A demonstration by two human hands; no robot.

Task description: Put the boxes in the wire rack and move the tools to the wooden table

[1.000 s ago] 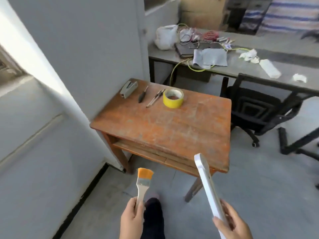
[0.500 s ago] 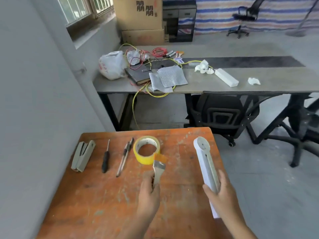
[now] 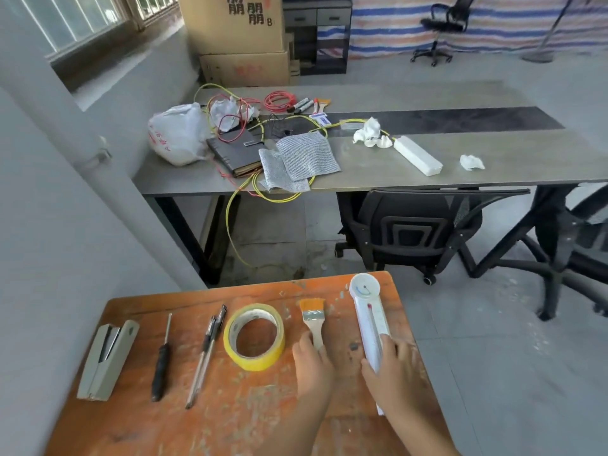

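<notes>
1. My left hand [image 3: 312, 366] is closed around the handle of the brush [image 3: 313, 319]. The brush lies flat on the wooden desk [image 3: 138, 419], bristles pointing away from me, just right of the tape [image 3: 254, 335].
2. My right hand [image 3: 393, 373] is curled over the near end of the white thermometer [image 3: 368, 319]. The thermometer lies flat near the right edge of the desk, dial end away from me.
3. Judged status: both items are down on the surface; release is not yet done.
4. Tools already set on the wooden desk, left to right: stapler [image 3: 107, 358], screwdriver [image 3: 162, 360], pens [image 3: 207, 353], tape. With the brush and thermometer they form one row, each apart from its neighbour.
5. Tools likely left to move: markers [image 3: 300, 106] and a second brush [image 3: 324, 103] lie at the back of the grey desk [image 3: 493, 159], beside red wire [image 3: 279, 101]. Whether the notebook [image 3: 235, 153] or the mesh sheets [image 3: 306, 156] count as tools, I cannot tell.
6. Box step: the wire rack is not in view, so progress there cannot be judged. A long white box [image 3: 418, 155] lies on the grey desk; two cartons [image 3: 237, 34] stand stacked behind it on the floor.
7. Next action, as I judge it: open both hands, withdraw, and go to the grey desk for the remaining items.
</notes>
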